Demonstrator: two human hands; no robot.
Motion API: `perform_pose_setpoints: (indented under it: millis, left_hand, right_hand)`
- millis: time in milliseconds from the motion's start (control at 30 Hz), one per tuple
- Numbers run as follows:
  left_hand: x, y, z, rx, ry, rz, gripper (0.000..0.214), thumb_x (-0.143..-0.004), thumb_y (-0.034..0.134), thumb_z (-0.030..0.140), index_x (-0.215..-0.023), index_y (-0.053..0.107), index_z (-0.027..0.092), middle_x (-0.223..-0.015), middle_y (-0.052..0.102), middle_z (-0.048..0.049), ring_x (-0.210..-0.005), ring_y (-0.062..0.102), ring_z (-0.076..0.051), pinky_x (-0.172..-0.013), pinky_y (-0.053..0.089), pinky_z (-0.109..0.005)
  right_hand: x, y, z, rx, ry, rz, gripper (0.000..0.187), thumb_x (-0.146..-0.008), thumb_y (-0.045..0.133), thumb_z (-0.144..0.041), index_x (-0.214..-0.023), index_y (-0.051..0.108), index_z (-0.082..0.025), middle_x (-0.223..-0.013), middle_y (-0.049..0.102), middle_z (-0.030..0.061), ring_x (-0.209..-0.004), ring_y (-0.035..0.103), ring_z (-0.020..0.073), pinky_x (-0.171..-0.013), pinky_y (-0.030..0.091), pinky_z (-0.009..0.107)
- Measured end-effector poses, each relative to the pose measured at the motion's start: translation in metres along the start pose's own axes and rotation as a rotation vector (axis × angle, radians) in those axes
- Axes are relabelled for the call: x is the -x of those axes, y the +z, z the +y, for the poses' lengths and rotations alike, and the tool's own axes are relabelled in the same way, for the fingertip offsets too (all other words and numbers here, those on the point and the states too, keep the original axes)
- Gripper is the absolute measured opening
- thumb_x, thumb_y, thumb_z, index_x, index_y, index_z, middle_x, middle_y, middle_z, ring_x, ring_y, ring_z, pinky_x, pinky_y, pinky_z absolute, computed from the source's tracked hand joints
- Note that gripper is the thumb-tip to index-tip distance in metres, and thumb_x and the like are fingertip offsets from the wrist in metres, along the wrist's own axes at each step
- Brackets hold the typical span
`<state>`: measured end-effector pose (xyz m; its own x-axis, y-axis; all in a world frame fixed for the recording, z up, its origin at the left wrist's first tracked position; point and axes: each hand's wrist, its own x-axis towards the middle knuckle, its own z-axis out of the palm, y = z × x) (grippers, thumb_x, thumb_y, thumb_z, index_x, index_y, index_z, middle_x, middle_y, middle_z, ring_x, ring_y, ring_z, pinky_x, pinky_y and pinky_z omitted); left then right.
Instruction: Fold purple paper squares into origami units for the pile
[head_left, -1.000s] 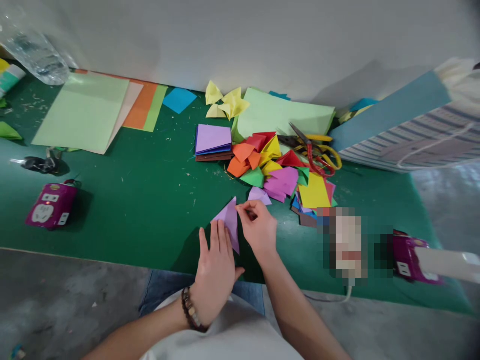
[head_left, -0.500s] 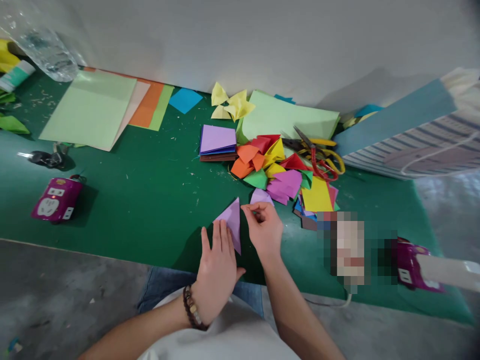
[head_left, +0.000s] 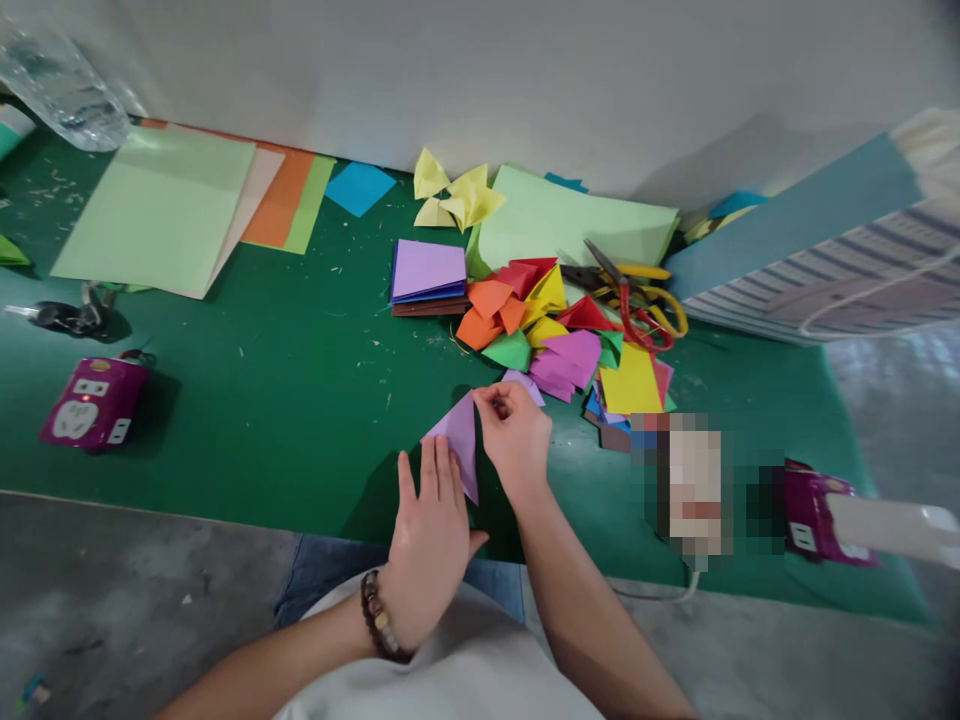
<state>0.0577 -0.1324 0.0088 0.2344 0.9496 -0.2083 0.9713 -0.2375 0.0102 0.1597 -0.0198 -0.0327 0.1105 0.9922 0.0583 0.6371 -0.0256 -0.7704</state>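
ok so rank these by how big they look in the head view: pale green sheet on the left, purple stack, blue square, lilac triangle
1. pale green sheet, clearly largest
2. purple stack and blue square: look alike
3. lilac triangle: unsure, nearer the camera and partly under the left hand

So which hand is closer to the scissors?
Right. The right hand pinches the top corner of the purple paper, below and left of the scissors; the left hand lies flat on that paper, farther off.

Left hand (head_left: 431, 530) flat, right hand (head_left: 517, 440) curled.
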Motion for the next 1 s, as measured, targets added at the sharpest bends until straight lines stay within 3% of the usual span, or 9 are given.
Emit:
perform_pose_setpoints:
  millis: [333,433,533,600,733,1000]
  left_hand:
    - [0.001,0.0,0.001,0.022,-0.011,0.004,0.091,-0.08,0.06,0.06,-0.143,0.034,0.0,-0.151,0.029,-0.0253,-0.142,0.024,-0.038,-0.112,0.027,-0.059]
    - [-0.001,0.0,0.0,0.028,-0.018,-0.005,0.091,-0.08,0.059,0.061,-0.144,0.034,0.001,-0.151,0.029,-0.0248,-0.141,0.026,-0.037,-0.113,0.027,-0.056]
    - [-0.001,-0.001,-0.002,0.038,-0.009,-0.001,0.089,-0.081,0.058,0.061,-0.144,0.035,0.002,-0.151,0.028,-0.0239,-0.141,0.027,-0.036,-0.113,0.027,-0.055]
    - [0.0,-0.001,-0.003,0.048,-0.009,-0.003,0.088,-0.081,0.058,0.061,-0.144,0.035,0.003,-0.152,0.027,-0.0233,-0.142,0.026,-0.035,-0.113,0.026,-0.054]
    - [0.002,-0.002,-0.003,0.064,-0.021,-0.008,0.087,-0.083,0.056,0.061,-0.144,0.035,0.004,-0.152,0.028,-0.0229,-0.143,0.025,-0.034,-0.115,0.023,-0.053]
    - [0.001,-0.004,-0.002,0.063,-0.026,-0.012,0.085,-0.084,0.053,0.06,-0.144,0.035,0.003,-0.153,0.026,-0.0225,-0.143,0.024,-0.033,-0.114,0.023,-0.053]
  right_hand:
    - [-0.006,0.006,0.003,0.02,-0.079,0.043,0.017,-0.086,0.056,-0.036,-0.078,0.058,-0.021,-0.081,0.071,0.0036,-0.061,0.06,0.0161,-0.064,0.047,0.03]
    - [-0.005,-0.003,0.004,-0.024,-0.136,0.026,0.018,-0.087,0.055,-0.037,-0.084,0.061,-0.021,-0.079,0.069,0.003,-0.058,0.058,0.0149,-0.061,0.047,0.028]
    - [-0.008,-0.017,0.005,0.062,-0.284,0.028,0.021,-0.091,0.05,-0.036,-0.094,0.065,-0.021,-0.086,0.069,0.004,-0.062,0.057,0.0149,-0.066,0.048,0.03]
    - [-0.012,-0.025,0.008,0.111,-0.419,-0.042,0.02,-0.09,0.053,-0.035,-0.091,0.067,-0.021,-0.091,0.068,0.0066,-0.076,0.061,0.0183,-0.069,0.049,0.031]
    - [-0.021,-0.03,0.017,0.18,-0.616,-0.333,0.021,-0.091,0.052,-0.031,-0.082,0.07,-0.023,-0.084,0.067,0.0052,-0.081,0.063,0.0191,-0.072,0.05,0.032]
    - [-0.022,-0.036,0.028,0.192,-0.801,-0.503,0.024,-0.092,0.052,-0.031,-0.081,0.07,-0.022,-0.081,0.069,0.0043,-0.078,0.064,0.0172,-0.068,0.048,0.029]
